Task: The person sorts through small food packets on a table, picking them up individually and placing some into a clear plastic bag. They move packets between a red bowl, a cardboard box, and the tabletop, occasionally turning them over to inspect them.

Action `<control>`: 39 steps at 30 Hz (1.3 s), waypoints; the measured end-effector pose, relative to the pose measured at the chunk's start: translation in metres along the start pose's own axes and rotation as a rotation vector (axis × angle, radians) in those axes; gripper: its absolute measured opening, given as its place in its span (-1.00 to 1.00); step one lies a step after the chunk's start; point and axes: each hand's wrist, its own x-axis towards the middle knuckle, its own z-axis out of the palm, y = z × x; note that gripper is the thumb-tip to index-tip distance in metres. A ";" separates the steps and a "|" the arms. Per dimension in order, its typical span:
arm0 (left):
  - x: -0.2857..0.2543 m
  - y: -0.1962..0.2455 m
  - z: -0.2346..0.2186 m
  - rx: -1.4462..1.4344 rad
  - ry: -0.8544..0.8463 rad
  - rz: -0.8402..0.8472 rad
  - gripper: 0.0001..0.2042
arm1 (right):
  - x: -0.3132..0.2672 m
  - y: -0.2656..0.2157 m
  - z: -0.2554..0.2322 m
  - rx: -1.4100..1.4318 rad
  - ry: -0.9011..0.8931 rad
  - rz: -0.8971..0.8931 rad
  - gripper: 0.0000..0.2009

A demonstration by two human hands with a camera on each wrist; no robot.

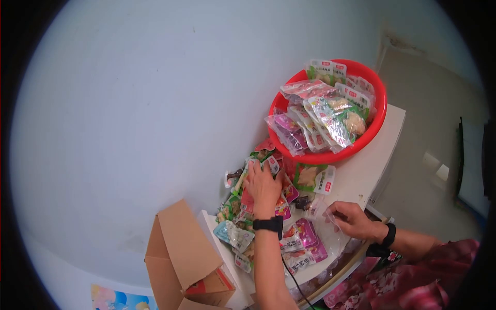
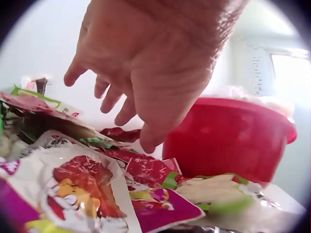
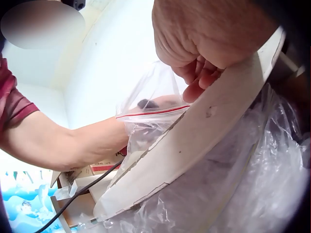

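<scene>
My left hand (image 1: 263, 187) reaches over a heap of small sealed food packets (image 1: 289, 192) beside the wall. In the left wrist view its fingers are spread and loosely bent, pointing down just above the packets, with nothing in the palm. A white packet with a red-brown food picture (image 2: 87, 187) lies nearest that camera. At the table's front edge, my right hand (image 1: 355, 221) pinches a clear zip bag (image 3: 158, 90) with a red seal strip. The bag's mouth side is by the curled fingers; part of their grip is hidden behind the hand.
A red basin (image 1: 381, 116) heaped with bagged packets stands at the table's far end. An opened cardboard box (image 1: 188, 243) sits at the near left. Purple-edged packets (image 1: 305, 240) lie between the arms. Clear plastic bags (image 3: 233, 165) hang below the table edge (image 3: 194, 131). A black cable (image 3: 80, 191) trails by the left arm.
</scene>
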 end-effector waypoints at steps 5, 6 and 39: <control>0.024 -0.007 0.009 -0.038 -0.134 -0.057 -0.33 | 0.000 -0.004 0.000 -0.013 -0.009 0.013 -0.81; 0.021 -0.016 0.010 -0.017 -0.177 -0.063 -0.36 | 0.000 -0.005 0.000 -0.011 -0.008 0.010 -0.81; -0.077 -0.064 -0.042 -0.088 -0.142 0.024 -0.60 | 0.001 -0.001 -0.001 -0.044 0.007 -0.010 -0.86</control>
